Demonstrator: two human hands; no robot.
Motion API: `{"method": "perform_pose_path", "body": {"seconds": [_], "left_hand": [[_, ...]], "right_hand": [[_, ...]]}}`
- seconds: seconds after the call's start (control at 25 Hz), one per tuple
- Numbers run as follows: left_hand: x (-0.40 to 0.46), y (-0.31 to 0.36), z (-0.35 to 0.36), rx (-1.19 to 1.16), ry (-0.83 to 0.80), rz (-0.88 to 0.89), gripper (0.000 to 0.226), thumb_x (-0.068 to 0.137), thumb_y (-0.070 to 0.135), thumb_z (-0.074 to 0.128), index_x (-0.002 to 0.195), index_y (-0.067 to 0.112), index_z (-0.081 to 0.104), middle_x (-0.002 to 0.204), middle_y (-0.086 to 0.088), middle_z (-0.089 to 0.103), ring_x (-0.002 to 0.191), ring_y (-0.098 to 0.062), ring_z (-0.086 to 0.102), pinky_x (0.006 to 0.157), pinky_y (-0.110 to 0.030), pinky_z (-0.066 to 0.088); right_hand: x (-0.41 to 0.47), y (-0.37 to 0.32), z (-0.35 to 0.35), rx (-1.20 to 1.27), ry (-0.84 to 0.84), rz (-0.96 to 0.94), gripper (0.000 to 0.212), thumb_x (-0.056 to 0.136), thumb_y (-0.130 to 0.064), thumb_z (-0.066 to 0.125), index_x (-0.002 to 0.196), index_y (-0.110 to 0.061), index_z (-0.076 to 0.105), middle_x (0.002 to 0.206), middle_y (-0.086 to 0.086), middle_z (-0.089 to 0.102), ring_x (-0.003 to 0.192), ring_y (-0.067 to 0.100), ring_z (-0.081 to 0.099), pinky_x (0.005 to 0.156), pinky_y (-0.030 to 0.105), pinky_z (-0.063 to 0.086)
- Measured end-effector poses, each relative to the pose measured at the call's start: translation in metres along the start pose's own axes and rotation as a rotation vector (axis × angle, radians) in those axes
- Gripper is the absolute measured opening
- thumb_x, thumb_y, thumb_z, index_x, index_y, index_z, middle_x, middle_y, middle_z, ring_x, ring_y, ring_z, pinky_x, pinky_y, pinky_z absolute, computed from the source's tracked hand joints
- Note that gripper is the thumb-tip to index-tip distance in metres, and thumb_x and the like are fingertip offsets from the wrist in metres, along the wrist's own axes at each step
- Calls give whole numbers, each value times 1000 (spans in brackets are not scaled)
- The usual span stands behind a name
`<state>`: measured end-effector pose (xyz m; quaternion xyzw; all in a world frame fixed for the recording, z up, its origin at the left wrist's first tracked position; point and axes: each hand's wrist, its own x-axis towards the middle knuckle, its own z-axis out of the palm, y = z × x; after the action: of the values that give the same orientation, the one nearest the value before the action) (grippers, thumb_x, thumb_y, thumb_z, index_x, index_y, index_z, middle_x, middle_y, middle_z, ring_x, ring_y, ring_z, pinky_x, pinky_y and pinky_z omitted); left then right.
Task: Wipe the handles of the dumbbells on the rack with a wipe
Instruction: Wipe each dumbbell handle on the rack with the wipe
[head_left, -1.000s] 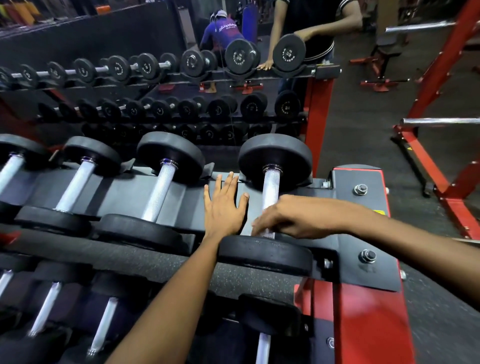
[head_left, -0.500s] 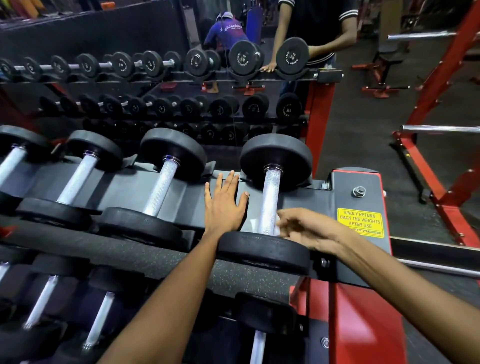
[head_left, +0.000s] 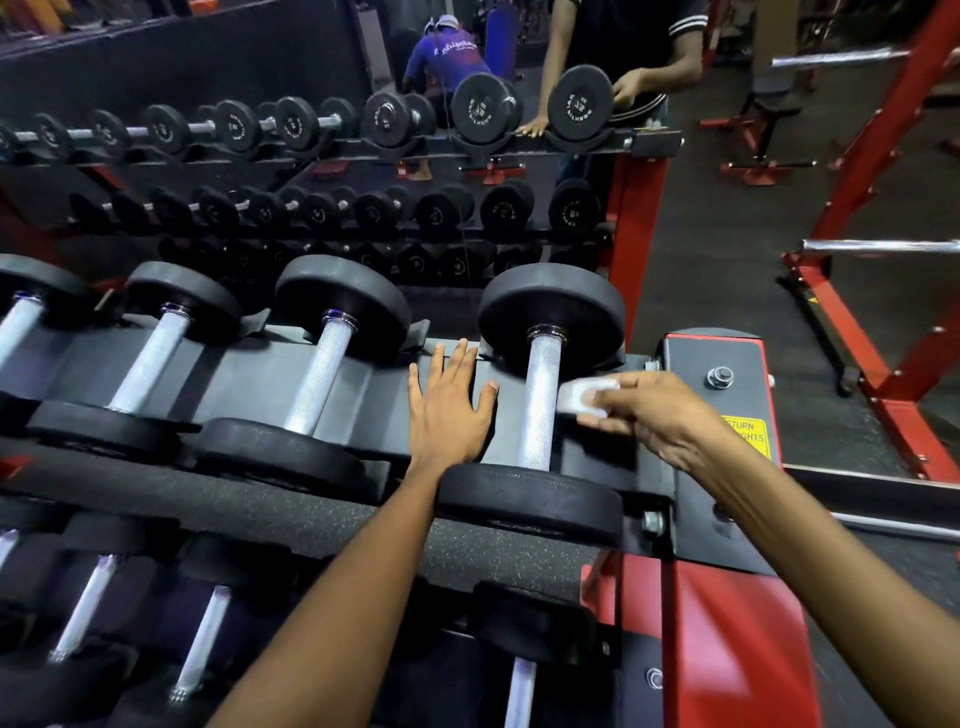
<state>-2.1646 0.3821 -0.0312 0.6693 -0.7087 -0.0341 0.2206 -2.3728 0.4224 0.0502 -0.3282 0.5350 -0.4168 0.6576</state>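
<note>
Black dumbbells with knurled silver handles lie in a row on the grey top tier of the rack (head_left: 395, 379). The rightmost dumbbell (head_left: 540, 400) is nearest my hands. My left hand (head_left: 449, 402) lies flat, fingers straight, on the rack surface just left of its handle. My right hand (head_left: 660, 421) holds a small folded white wipe (head_left: 584, 397) in its fingertips, just right of the handle and slightly apart from it. Another dumbbell handle (head_left: 327, 376) lies further left.
A lower tier with more dumbbells (head_left: 202, 639) sits below. The rack's red end post (head_left: 737, 649) and a yellow notice (head_left: 745, 434) are at right. A mirror behind reflects racks and a person (head_left: 623, 57). Red gym frames (head_left: 857, 332) stand on the dark floor at right.
My right hand came off the rightmost handle, drew back to the right, and now holds the white wipe up in view beside the handle. My left hand has stayed flat on the rack.
</note>
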Motion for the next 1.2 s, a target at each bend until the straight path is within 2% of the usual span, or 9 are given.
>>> {"method": "perform_pose_path", "body": {"seconds": [0.12,0.24,0.4,0.52,0.64,0.8,0.96,1.08,1.2], "left_hand": [[-1,2,0,-11,1,-6,57,101,42,36,153,24,23,160,9,18,149,-11,0,119,-39,-13],[-1,1,1,-9,-5,-3,57,101,43,36,153,24,24,160,9,18,149,-11,0,119,-38,-14],[0,0,0,-2,9,2,57,101,43,36,153,24,25,160,9,19,149,-11,1,118,-37,-14],[-2,0,0,-6,6,7,61,97,49,28,153,24,26,160,9,20,149,-11,2,119,-38,-13],[0,0,1,3,4,8,61,97,49,28,152,24,26,160,9,20,149,-12,2,119,-38,-13],[-1,0,-1,-21,4,2,57,100,42,38,153,24,26,160,8,20,149,-12,2,118,-38,-13],[0,0,-1,-25,0,-4,58,100,43,38,153,24,25,160,8,19,149,-11,1,118,-37,-14],[-1,1,-2,-17,-7,-8,58,100,44,36,154,24,23,160,8,18,149,-11,0,119,-38,-13],[0,0,0,-17,-1,3,60,98,47,32,153,24,24,160,8,19,149,-11,1,119,-39,-13]], "right_hand": [[5,-20,19,221,18,24,23,91,13,36,78,5,53,76,15,57,59,18,61,70,33,57],[6,-39,48,159,1,135,27,90,4,40,66,-9,44,68,4,41,50,13,51,67,28,41],[13,-49,66,149,146,172,20,84,8,41,67,-3,47,78,8,46,90,21,56,80,33,43],[15,-56,67,139,150,169,27,81,8,40,58,-6,39,68,6,37,63,19,40,70,29,38],[12,-62,73,91,146,137,31,80,5,46,55,-10,37,65,4,34,59,17,31,65,29,33],[7,-66,67,95,146,172,29,86,2,47,61,-11,38,68,4,36,57,17,33,56,27,31],[10,-42,59,314,144,145,35,96,-2,46,62,-10,42,45,0,49,38,9,47,42,17,41],[9,-17,41,340,239,17,15,88,1,59,77,-9,56,71,2,62,52,6,59,53,16,52],[6,-15,44,-111,219,-496,21,83,4,61,100,-6,66,89,2,66,68,5,63,65,10,49]]}}
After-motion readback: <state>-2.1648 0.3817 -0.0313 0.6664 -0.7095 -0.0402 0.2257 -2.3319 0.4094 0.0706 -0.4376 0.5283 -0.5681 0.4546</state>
